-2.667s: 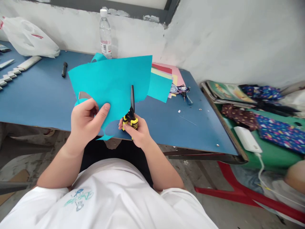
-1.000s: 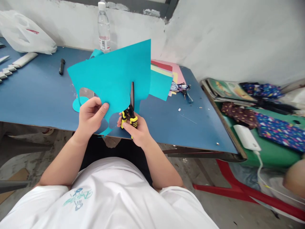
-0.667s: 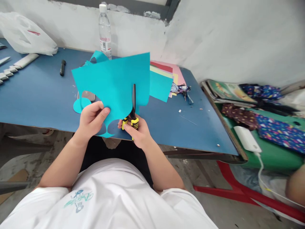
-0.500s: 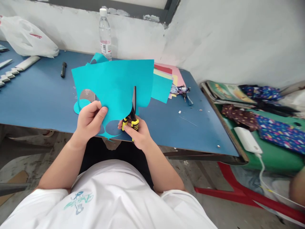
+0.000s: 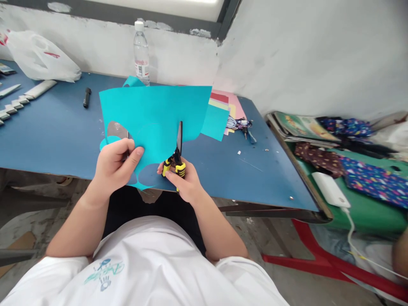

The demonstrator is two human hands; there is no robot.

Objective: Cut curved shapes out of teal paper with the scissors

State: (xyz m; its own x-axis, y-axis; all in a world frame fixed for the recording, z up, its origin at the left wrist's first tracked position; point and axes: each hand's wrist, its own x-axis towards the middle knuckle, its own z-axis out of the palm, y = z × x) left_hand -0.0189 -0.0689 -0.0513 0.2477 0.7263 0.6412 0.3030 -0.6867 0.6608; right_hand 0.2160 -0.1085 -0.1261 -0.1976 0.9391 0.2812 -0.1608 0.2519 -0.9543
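Observation:
A turquoise sheet of paper (image 5: 153,112) hangs above the table, with rounded holes cut along its lower side. Between thumb and fingers, my left hand (image 5: 116,163) pinches its lower left part. My right hand (image 5: 188,180) is wrapped round the yellow and black handles of a pair of scissors (image 5: 179,140). Their dark blade points away from me, in front of the sheet at the curved cut edge. Part of the other blade is hidden. Below my left hand lies a rounded turquoise piece (image 5: 106,141), partly covered.
Coloured papers (image 5: 234,106) and keys (image 5: 250,132) lie on the blue table (image 5: 242,178). A water bottle (image 5: 141,53), black marker-like tube (image 5: 86,97) and white plastic bag (image 5: 44,57) stand or lie behind. On the right, a green surface (image 5: 363,214) bears magazines (image 5: 312,125) and a white power strip (image 5: 330,189).
The sheet's right edge has swung slightly right. Both hands keep their grip, the scissors staying near the same curved edge. The view has tilted up a little.

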